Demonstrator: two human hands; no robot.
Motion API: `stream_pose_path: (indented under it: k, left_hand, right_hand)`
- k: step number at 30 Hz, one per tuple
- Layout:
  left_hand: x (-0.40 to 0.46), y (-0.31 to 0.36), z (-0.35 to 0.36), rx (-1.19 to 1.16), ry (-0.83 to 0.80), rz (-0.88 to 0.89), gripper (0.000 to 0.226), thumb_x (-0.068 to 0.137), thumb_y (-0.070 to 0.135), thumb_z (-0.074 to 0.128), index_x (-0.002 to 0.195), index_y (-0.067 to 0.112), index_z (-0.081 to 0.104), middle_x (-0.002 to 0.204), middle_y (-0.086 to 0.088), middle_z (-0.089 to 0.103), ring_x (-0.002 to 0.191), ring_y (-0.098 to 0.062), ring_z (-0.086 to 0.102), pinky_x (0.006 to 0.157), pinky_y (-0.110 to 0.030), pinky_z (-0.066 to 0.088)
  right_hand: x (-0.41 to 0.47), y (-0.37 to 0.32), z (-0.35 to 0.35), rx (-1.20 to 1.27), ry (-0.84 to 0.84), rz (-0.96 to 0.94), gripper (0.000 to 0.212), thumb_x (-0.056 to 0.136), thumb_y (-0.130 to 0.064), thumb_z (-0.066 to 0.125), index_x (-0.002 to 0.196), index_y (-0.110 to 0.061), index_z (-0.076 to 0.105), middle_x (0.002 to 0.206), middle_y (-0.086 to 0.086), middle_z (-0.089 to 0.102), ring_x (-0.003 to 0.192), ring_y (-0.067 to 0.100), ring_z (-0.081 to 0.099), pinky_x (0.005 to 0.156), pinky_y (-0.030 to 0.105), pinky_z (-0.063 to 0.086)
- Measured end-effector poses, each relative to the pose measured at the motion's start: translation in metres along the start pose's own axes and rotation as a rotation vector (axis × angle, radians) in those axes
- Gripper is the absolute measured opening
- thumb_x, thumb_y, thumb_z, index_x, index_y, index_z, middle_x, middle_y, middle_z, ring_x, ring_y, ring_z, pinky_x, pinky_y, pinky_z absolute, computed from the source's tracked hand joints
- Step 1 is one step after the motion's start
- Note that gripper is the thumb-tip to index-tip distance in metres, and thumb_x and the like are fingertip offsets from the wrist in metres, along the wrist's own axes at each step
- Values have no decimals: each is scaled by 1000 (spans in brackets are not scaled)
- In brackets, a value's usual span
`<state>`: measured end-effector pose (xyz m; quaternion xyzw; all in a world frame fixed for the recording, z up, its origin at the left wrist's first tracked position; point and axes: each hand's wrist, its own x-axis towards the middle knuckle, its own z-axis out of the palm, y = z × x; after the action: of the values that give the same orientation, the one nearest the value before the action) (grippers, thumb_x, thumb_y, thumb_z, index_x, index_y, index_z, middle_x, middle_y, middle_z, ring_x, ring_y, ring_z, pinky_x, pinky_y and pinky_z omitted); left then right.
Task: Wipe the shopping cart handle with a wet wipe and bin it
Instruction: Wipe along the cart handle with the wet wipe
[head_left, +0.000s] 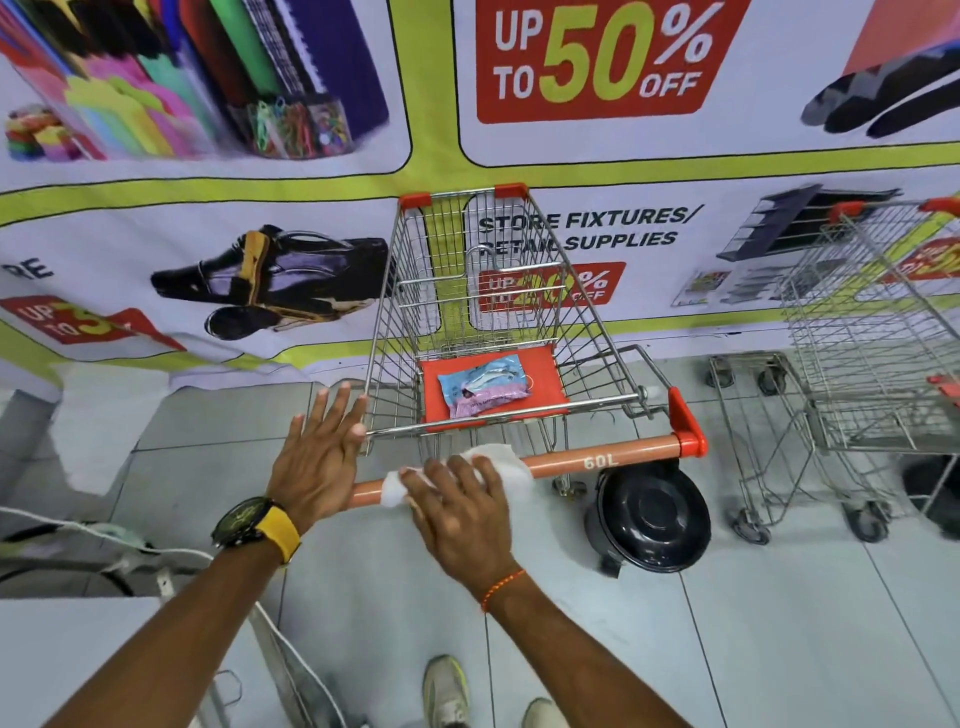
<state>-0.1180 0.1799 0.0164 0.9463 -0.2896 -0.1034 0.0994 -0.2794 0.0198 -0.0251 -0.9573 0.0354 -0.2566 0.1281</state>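
A wire shopping cart (470, 291) stands before me with an orange handle (597, 460) marked 60L. My right hand (460, 512) presses a white wet wipe (501, 457) flat over the left half of the handle. My left hand (317, 457) lies open with fingers spread at the handle's left end, touching the cart's rear corner. A pack of wipes (485, 389) rests on the orange child seat. A black round pedal bin (652, 519) with its lid down sits on the floor under the handle's right end.
A second wire cart (852, 332) stands at the right. A printed sale banner (571, 104) covers the wall behind. White cables (130, 540) and a white surface lie at lower left. My shoes (447, 691) show on the tiled floor.
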Motion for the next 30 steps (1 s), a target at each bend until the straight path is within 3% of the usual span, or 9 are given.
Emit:
stream_pose_path:
  k: [3,8,15,17,19,22,25,27,30]
  left_hand:
    - [1,4,-4,-50,24,5,66,95,54,-2,153,27,14,163,3,5,150,-22,-2,120,-52,5]
    - [1,4,-4,-21,28,26,65,95,52,-2,153,26,13,163,2,5,150,-22,-2,120,-51,5]
    - [1,10,-11,120,27,32,65,95,48,1,154,21,11,163,-3,10,150,-26,6,119,-51,9]
    - [0,16,-15,181,32,45,65,96,46,5,153,19,14,162,-6,17,149,-27,12,120,-51,11]
    - [-2,23,-20,239,25,78,66,97,48,3,153,17,16,161,-8,20,149,-28,15,120,-48,5]
    - [-4,48,-24,305,20,130,69,97,50,0,152,14,19,161,-10,20,149,-29,15,119,-48,3]
    - [-4,87,-22,316,27,213,69,98,50,1,152,12,20,161,-12,18,150,-26,3,119,-50,7]
    - [0,123,-19,307,45,257,65,99,49,7,153,14,16,162,-10,15,150,-25,-2,119,-47,2]
    - [12,183,-12,262,30,344,62,100,49,12,154,18,12,163,-7,13,150,-26,4,119,-47,3]
  right_hand:
    - [-8,49,-20,6,8,19,32,98,-36,59,129,-28,67,124,2,72,113,28,63,105,47,41]
    - [-25,136,-66,-88,1,73,31,102,-35,51,124,-24,71,124,5,74,119,31,63,109,49,39]
    - [-33,217,-128,-216,-102,20,35,102,-27,52,134,-25,63,155,0,51,148,27,42,122,62,27]
    - [-28,240,-153,-302,-160,-21,34,102,-30,50,132,-24,65,153,1,54,144,27,48,121,58,32]
    - [-23,265,-177,-329,-154,0,33,103,-32,46,123,-19,70,137,7,68,121,30,68,104,48,52]
    - [-27,301,-222,-215,0,542,27,102,-26,50,112,-15,72,97,20,79,73,39,75,58,42,60]
    - [-57,320,-238,142,-154,1099,9,88,5,68,95,4,72,87,28,75,59,23,72,53,36,61]
    - [-84,323,-233,492,-66,1321,15,87,22,56,94,16,68,100,32,72,53,8,69,47,18,56]
    - [-107,320,-229,824,74,1506,13,95,12,53,90,11,65,102,27,69,61,15,72,51,19,58]
